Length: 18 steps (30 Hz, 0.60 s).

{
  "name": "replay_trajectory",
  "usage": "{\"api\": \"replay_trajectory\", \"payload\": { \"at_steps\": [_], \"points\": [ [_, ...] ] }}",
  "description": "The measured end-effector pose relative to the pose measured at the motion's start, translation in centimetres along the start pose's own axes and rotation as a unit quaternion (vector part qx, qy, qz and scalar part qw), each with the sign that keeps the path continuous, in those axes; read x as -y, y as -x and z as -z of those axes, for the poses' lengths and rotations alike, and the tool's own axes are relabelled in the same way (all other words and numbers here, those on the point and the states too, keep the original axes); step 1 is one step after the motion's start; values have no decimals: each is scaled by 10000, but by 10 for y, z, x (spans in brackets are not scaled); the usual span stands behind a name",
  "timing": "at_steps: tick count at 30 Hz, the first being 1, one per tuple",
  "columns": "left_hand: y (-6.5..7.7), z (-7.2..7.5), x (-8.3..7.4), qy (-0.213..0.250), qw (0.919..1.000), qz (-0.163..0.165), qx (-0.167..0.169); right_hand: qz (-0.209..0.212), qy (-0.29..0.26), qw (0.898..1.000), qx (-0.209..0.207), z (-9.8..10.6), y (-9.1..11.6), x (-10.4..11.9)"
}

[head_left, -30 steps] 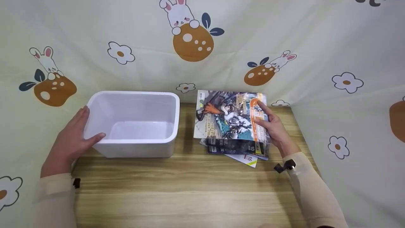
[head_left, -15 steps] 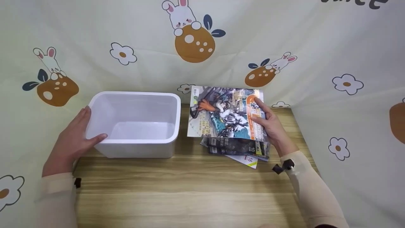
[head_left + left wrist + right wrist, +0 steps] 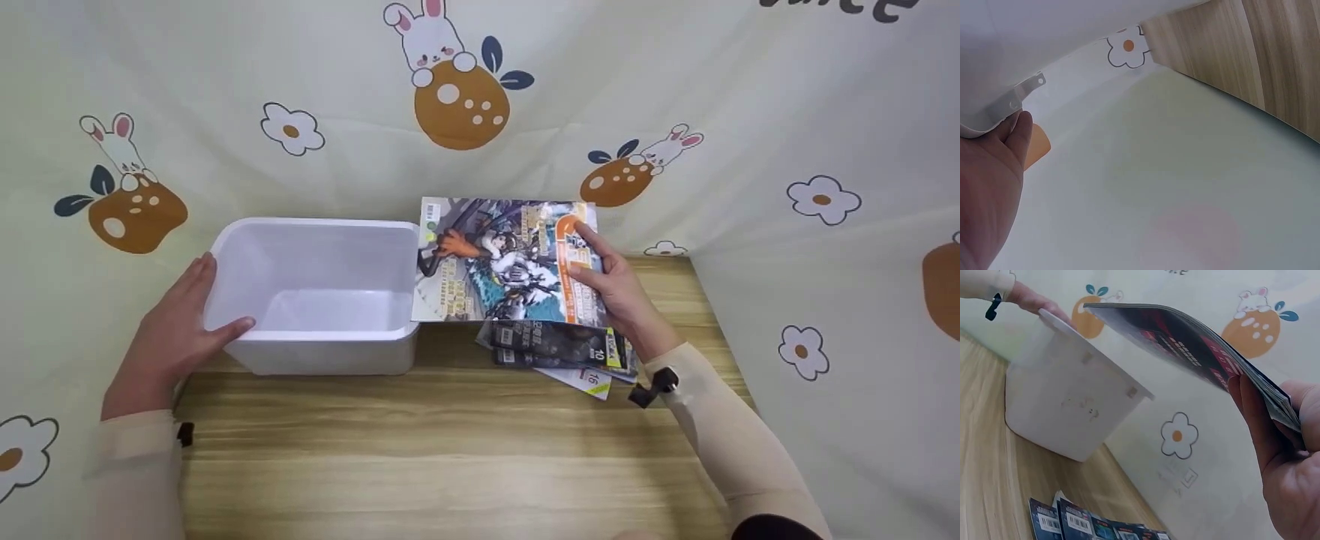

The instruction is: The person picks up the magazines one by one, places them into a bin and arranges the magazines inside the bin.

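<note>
My right hand [image 3: 624, 300] pinches a magazine [image 3: 491, 262] by its right edge, thumb on the colourful cover and fingers underneath. The magazine is held up off the table, its left edge overlapping the right rim of a white plastic bin [image 3: 322, 355] in the head view. From the right wrist view, the magazine's dark back cover [image 3: 1168, 343] faces down and bends slightly. My left hand [image 3: 161, 345] grips the bin's left end, the thumb over the rim at the front corner. Under the rim, the left wrist view shows part of that hand [image 3: 994, 180]. The visible inside of the bin holds nothing.
Below the held magazine lies a loose stack of magazines [image 3: 551, 349], partly hidden by it, on the wood-grain table [image 3: 420, 465]. Behind and to both sides hangs a pale curtain [image 3: 345, 172] printed with rabbits and flowers.
My right hand has lifted the magazine off the stack and carried it left to the bin's right rim. My left hand stays on the bin, which has not moved.
</note>
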<state>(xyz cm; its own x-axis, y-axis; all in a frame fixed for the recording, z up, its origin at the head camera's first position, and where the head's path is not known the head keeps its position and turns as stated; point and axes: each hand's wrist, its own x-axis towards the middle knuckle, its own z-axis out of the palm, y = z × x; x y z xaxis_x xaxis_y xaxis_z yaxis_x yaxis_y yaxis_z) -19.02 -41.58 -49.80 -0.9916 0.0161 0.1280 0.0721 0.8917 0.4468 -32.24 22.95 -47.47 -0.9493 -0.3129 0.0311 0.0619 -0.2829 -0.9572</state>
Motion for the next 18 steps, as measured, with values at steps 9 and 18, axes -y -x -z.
{"api": "replay_trajectory", "payload": {
  "at_steps": [9, 18],
  "points": [
    [0, -1, -1, 20, 10000, -18, -82, -3, 112, 9999, -27, -31, -12, -6],
    [1, -2, -2, 9, 9999, 37, -129, 27, 170, 9998, 116, -57, -18, -12]
  ]
}}
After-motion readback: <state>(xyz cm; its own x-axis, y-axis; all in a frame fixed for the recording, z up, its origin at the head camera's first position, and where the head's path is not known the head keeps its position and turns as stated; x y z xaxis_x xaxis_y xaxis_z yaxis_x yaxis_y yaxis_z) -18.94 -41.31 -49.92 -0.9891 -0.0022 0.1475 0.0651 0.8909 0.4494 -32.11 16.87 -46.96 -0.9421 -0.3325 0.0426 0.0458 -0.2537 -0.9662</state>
